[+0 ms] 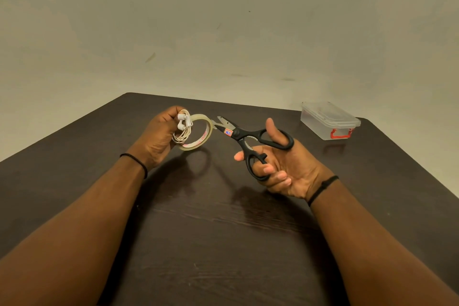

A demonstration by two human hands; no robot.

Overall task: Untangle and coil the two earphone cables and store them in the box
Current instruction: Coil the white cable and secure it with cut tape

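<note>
We wore no sleeves; our forearms were bare. A thin black band circled the wrist behind our left hand, another black band behind our right hand.

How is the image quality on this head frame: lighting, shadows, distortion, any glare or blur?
Head view: dim, yellowish light; wide-angle bending curves the table edges and stretches the forearms. Soft shadows of the tape roll and scissors fall on the tabletop below them, with a faint sheen there. The coiled earphones and box look soft but readable.
</note>
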